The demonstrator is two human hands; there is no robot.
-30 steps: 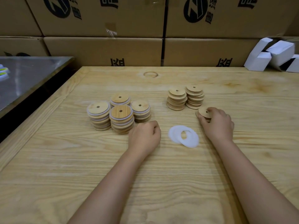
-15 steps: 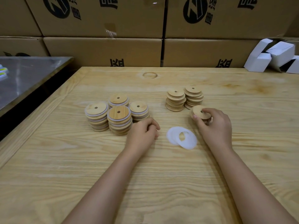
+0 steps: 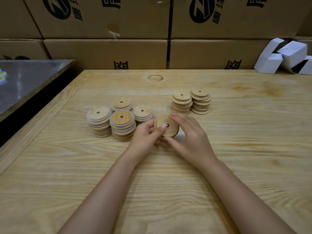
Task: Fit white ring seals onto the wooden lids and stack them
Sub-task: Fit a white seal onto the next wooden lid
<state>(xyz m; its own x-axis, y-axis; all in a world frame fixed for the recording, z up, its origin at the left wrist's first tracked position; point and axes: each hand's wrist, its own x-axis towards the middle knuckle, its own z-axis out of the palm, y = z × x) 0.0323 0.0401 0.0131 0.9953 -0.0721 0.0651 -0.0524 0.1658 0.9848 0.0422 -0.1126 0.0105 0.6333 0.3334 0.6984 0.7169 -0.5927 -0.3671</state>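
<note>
A single wooden lid [image 3: 168,130] with a small centre hole is held tilted above the table between both hands. My left hand [image 3: 146,135] grips its left side, thumb on top near the hole and fingers underneath. My right hand [image 3: 191,141] curls round its right edge, fingers at the far rim and thumb below. A sliver of the white ring seals [image 3: 181,135] shows on the table under my right hand; the rest is hidden. Several stacks of lids with white seals [image 3: 122,125] stand to the left. Two stacks of bare lids [image 3: 181,103] stand behind my right hand.
The work surface is a pale wooden table [image 3: 236,149]. Cardboard cartons [image 3: 108,53] form a wall along its far edge, with white folded boxes [image 3: 283,56] at the back right. A steel table [image 3: 25,78] stands to the left across a dark gap.
My right hand has lifted the lid from beside the bare stacks and carried it left over the seals. My left hand has uncurled, risen and taken hold of the lid's left side.
</note>
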